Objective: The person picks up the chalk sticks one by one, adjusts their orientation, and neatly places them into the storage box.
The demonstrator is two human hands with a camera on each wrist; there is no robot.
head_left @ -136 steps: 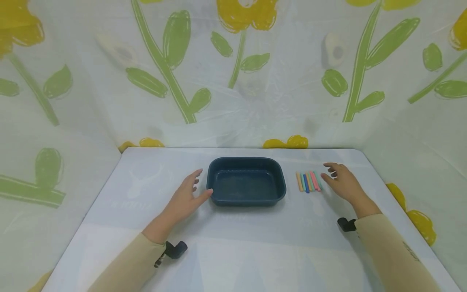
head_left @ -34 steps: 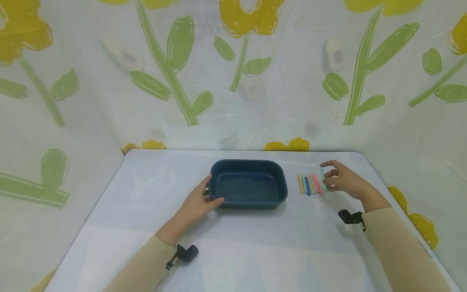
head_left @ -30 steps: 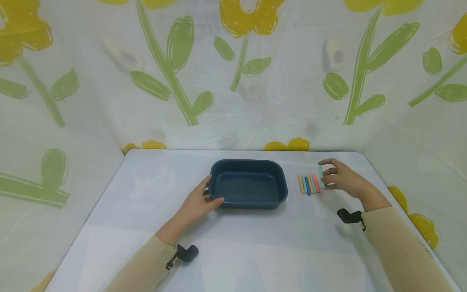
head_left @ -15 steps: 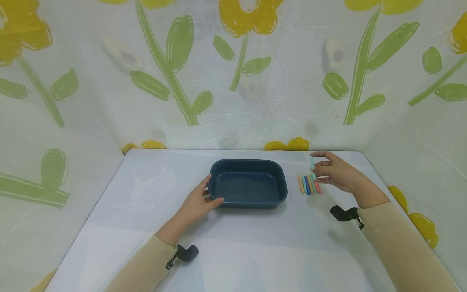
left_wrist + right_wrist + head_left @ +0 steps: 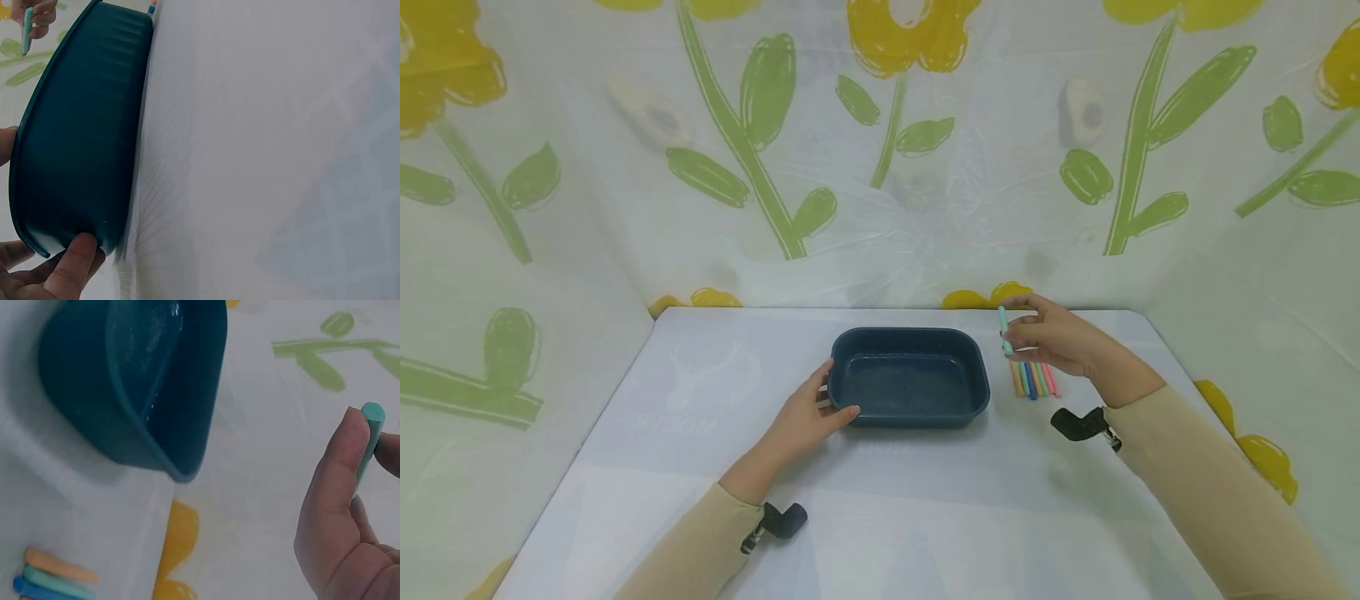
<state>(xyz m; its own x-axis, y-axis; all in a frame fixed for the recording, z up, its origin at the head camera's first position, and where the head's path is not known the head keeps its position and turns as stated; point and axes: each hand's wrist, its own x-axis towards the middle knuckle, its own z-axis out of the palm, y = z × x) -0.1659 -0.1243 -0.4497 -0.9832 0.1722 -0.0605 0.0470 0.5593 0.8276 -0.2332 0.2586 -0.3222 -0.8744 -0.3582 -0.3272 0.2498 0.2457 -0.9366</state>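
A stick of mint-green chalk (image 5: 1005,331) is pinched between the thumb and fingers of my right hand (image 5: 1051,337), raised above the table. In the right wrist view the same chalk (image 5: 370,434) stands between thumb and finger. My left hand (image 5: 805,421) grips the left end of a dark blue rectangular basin (image 5: 910,419), thumb on the near wall and fingers at the left side. The left wrist view shows the thumb (image 5: 74,269) pressing the outer wall of the basin (image 5: 81,137). The basin's visible inside holds nothing.
Several coloured chalk sticks (image 5: 1033,382) lie side by side right of the basin, partly below my right hand. The white table (image 5: 880,508) meets flower-printed sheeting (image 5: 917,225) at its back and sides.
My right hand has taken up the mint-green chalk from the row's right end and carried it up and left, over the row, towards the basin. My left hand has taken hold of the basin.
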